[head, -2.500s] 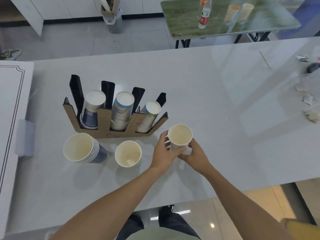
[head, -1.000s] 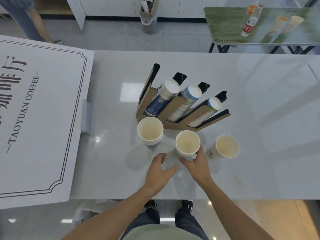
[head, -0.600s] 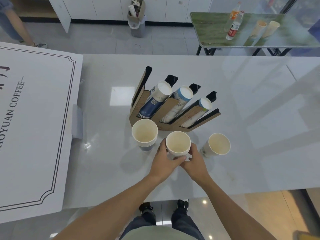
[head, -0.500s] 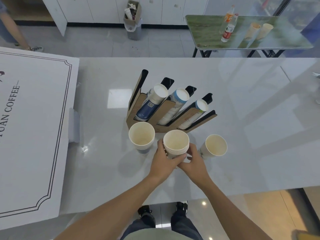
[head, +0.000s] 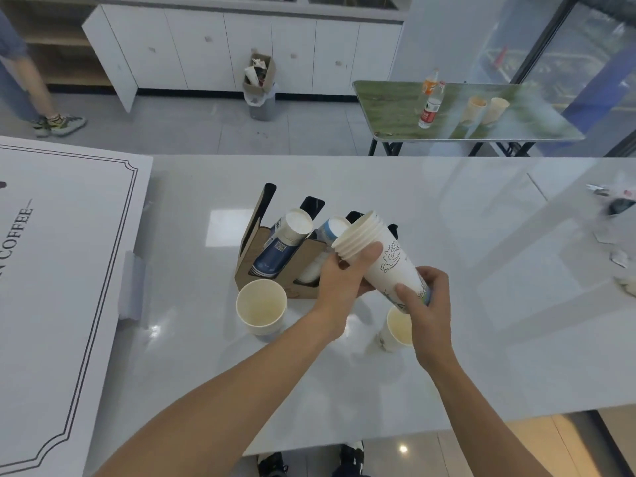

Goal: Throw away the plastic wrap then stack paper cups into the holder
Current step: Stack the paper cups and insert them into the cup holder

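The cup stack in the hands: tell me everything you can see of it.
The cup stack is several nested white paper cups, their rolled rims layered at the upper-left end, with a line-drawn cloud print and a blue band near the base. It is lifted off the counter and tilted, mouth toward the holder. The left hand grips near the rims; the right hand cups the base.

Both hands hold tilted cup stack (head: pixel 382 256) above white counter (head: pixel 481 339): left hand (head: pixel 339 284) near rims, right hand (head: pixel 425 304) at base. Holder (head: pixel 251 259) just behind, two slots filled, third probably hidden. Two open cups stand near.
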